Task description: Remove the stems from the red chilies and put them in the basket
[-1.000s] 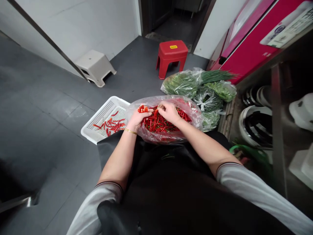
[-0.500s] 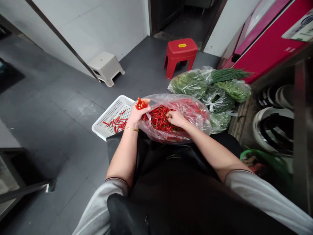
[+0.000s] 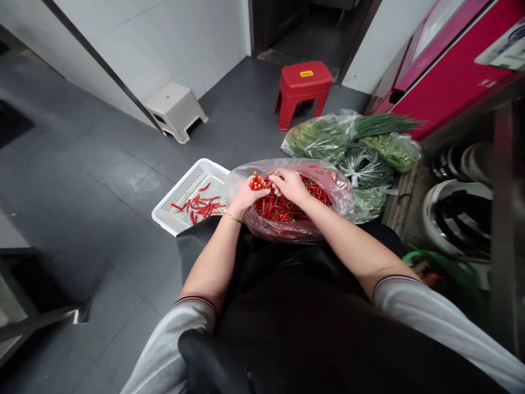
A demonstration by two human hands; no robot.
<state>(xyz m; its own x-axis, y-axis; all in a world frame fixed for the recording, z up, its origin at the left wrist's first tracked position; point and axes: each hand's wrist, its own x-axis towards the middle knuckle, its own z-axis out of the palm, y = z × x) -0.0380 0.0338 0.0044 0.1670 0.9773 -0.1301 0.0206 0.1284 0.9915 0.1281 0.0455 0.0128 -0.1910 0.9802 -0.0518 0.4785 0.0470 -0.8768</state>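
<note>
My left hand (image 3: pixel 246 196) is closed around a bunch of red chili peppers (image 3: pixel 256 181), their pale cut-looking ends facing up. Fingertips pinched, my right hand (image 3: pixel 290 185) meets the left thumb. A bit of red shows between the two hands, seemingly one chili pepper, mostly hidden by the fingers. Both hands are over the mouth of a clear plastic bag (image 3: pixel 342 205), which lies against my lap and is full of red chili peppers (image 3: pixel 283 210) with green stems. To the left, a white perforated basket (image 3: pixel 168 214) holds several loose red chili peppers (image 3: pixel 200 207).
Ahead stand a red stool (image 3: pixel 305 82) and a small grey-white stool (image 3: pixel 176 106). Bagged green vegetables (image 3: pixel 320 139) lie beyond the bag, with long green stalks (image 3: pixel 385 126) on top. At right are a white bucket (image 3: pixel 430 219), a green bag (image 3: pixel 455 273) and a pink-red cabinet (image 3: pixel 455 82).
My left hand has moved right, from the basket side to over the bag, still with its bunch. My right hand has risen out of the chili peppers and come left to meet it.
</note>
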